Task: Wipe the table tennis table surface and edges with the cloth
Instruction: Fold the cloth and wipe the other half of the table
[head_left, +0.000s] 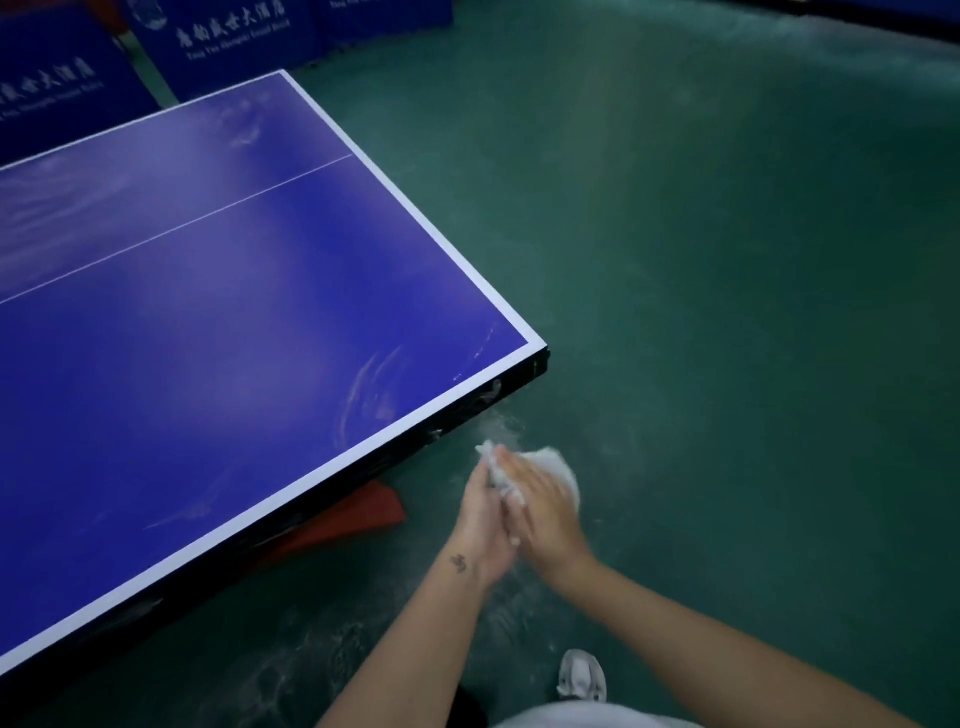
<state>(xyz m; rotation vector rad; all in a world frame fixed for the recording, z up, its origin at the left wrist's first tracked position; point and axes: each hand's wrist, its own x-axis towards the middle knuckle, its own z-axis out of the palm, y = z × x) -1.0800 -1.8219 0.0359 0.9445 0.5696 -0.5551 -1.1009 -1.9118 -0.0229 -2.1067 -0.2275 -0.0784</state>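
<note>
The blue table tennis table (218, 291) fills the left of the view, with white lines along its edges and a black side rim. Smeared streaks show near its close right corner. A crumpled white cloth (558, 467) is held off the table, below and in front of that corner, over the floor. My left hand (483, 525) and my right hand (543, 512) are pressed together around the cloth, which sticks out above the fingers. Both hands look blurred.
Green floor (727, 260) spreads to the right of the table, with pale dusty marks near the corner. A red part (353, 519) shows under the table. Blue barriers with white lettering (223, 36) stand at the far left. My grey shoe (582, 675) is below.
</note>
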